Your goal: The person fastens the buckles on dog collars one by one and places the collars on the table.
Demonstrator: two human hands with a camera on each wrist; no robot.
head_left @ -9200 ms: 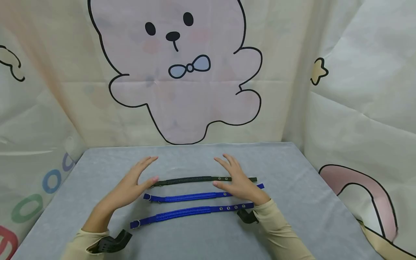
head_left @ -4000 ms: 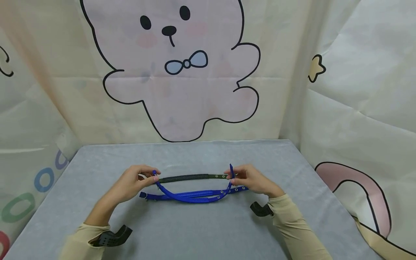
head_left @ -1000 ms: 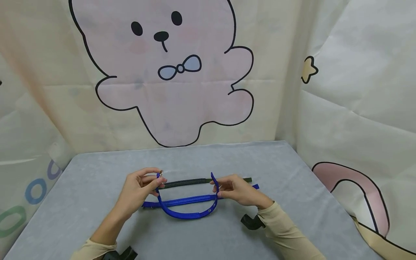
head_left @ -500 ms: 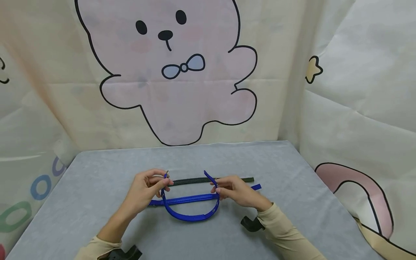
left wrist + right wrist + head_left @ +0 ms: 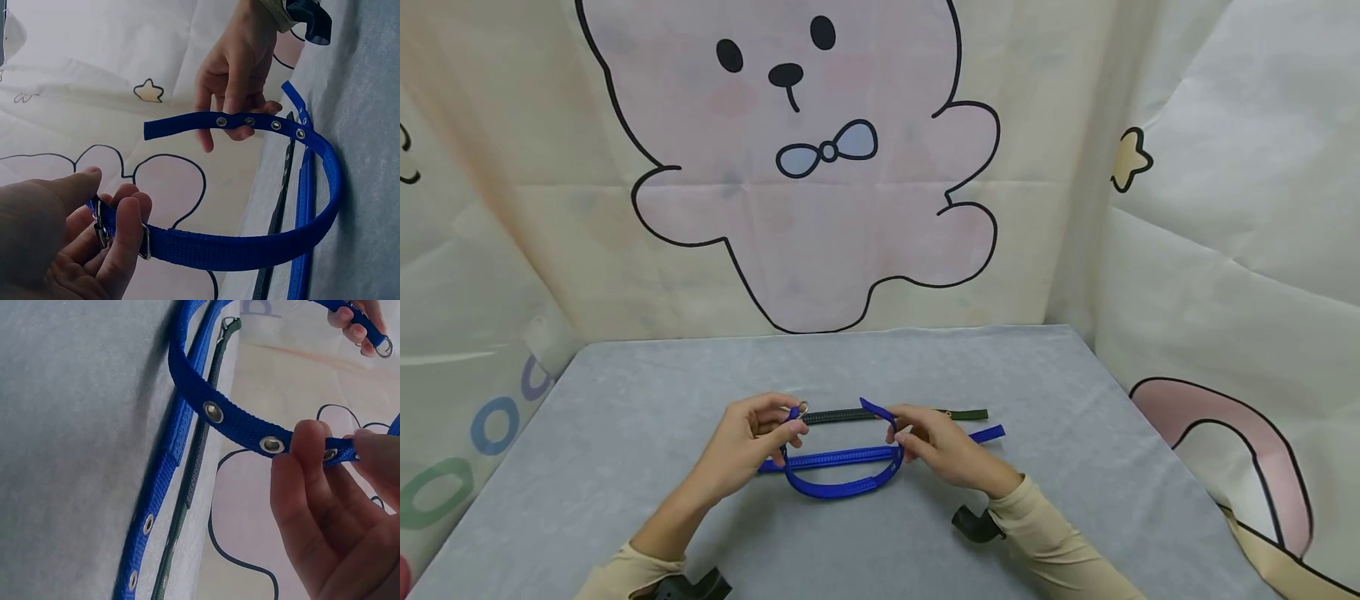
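Observation:
A blue collar with metal eyelets hangs in a U between both hands above the table. My left hand pinches its buckle end; the metal buckle and a D-ring show in the left wrist view. With thumb and fingers, my right hand grips the eyelet end, whose tip points up and toward the left. Behind the held collar, a second blue collar lies flat on the table. Farther back lies a dark green collar, partly hidden by the right hand.
The table has a grey cloth cover. A pale curtain with cartoon prints stands at its back and sides. A black wrist mount sits by the right sleeve, and another black mount by the left sleeve.
The nearest blue collar has been lifted off the table and bent into a U. In the last second, the left hand has moved right, bringing the collar's ends closer together.

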